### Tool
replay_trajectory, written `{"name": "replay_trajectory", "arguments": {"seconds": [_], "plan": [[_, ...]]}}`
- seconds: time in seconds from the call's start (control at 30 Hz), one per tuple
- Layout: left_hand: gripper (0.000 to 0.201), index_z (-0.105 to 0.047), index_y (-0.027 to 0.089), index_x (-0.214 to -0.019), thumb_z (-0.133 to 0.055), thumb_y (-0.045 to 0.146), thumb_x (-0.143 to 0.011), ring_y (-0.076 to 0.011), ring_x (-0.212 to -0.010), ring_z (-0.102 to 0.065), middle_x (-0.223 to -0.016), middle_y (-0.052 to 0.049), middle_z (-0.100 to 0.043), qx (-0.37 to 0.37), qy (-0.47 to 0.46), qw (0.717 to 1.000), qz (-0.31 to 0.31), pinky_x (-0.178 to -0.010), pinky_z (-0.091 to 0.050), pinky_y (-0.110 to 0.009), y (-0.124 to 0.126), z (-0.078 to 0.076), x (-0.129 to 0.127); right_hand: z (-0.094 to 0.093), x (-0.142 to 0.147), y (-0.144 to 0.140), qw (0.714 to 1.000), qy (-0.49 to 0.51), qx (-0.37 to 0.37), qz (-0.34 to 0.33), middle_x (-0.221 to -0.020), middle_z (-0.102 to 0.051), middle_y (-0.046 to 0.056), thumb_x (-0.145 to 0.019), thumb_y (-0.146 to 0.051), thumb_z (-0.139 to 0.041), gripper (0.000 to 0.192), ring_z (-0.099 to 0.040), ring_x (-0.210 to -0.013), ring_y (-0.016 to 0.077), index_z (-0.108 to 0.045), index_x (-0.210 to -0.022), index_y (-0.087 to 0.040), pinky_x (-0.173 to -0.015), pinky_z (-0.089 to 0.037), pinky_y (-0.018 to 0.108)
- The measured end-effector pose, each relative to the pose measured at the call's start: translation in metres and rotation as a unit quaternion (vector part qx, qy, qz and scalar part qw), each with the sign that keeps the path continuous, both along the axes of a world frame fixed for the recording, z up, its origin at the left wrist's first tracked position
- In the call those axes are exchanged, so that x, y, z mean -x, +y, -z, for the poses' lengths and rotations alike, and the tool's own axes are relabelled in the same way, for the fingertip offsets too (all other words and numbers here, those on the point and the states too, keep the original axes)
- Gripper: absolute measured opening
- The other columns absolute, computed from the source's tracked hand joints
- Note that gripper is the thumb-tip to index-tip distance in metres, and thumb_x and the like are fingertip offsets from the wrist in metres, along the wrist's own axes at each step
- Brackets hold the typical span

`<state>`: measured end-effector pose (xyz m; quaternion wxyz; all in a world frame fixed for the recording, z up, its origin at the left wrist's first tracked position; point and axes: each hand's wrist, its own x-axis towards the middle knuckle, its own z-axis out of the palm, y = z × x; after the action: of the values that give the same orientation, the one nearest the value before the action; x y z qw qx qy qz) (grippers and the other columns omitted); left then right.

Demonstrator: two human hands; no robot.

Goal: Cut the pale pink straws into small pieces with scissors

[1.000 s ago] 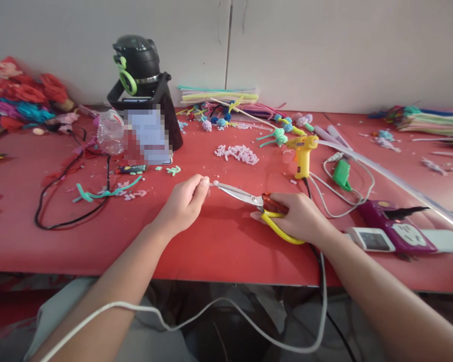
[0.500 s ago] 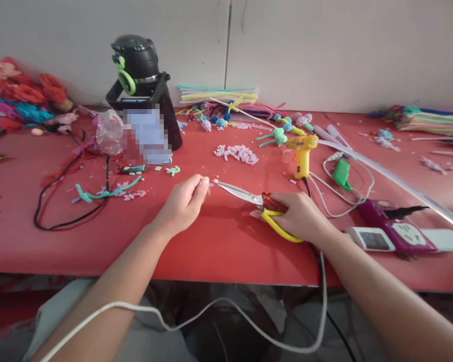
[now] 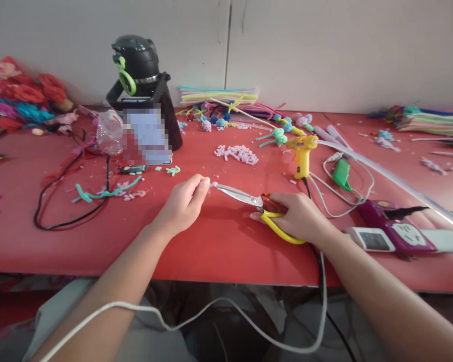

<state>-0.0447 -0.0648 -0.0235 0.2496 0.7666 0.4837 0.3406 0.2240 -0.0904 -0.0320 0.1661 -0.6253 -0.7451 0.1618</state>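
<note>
My right hand (image 3: 300, 217) grips yellow-handled scissors (image 3: 249, 199) just above the red table (image 3: 219, 241). Their steel blades point left and the tips meet the fingertips of my left hand (image 3: 184, 202). That hand pinches something small and pale at the blade tips; it is too small to name. A heap of short pale pink cut pieces (image 3: 237, 153) lies beyond the scissors.
A yellow glue gun (image 3: 302, 152) stands behind my right hand, with cables and a purple power strip (image 3: 394, 231) to its right. A black bottle in a stand (image 3: 139, 85), pipe cleaner bundles (image 3: 219, 95), a black cable loop (image 3: 60, 201) and paper flowers (image 3: 18, 95) fill the back and left.
The scissor tips have edged slightly left to touch my left fingertips. Both hands otherwise stay in place.
</note>
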Motion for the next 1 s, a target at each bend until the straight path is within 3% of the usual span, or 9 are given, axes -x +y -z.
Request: {"name": "replay_trajectory", "arguments": {"seconds": [1.0], "plan": [[0.040,-0.046,0.021,-0.074,-0.033,0.045,-0.103,-0.0132,-0.060,-0.048,-0.064,0.001,-0.049,0.008,-0.010,1.000,0.000,-0.060,-0.039,-0.028,-0.0006,0.0003,0.0001,0.0028,-0.0011,-0.0004,1.000,0.011,0.002,0.006,-0.053,-0.041,-0.003,-0.070,-0.078,-0.064,0.064,-0.031,-0.053,0.0112,-0.035,-0.058,-0.022,-0.051,-0.024,0.027]]}}
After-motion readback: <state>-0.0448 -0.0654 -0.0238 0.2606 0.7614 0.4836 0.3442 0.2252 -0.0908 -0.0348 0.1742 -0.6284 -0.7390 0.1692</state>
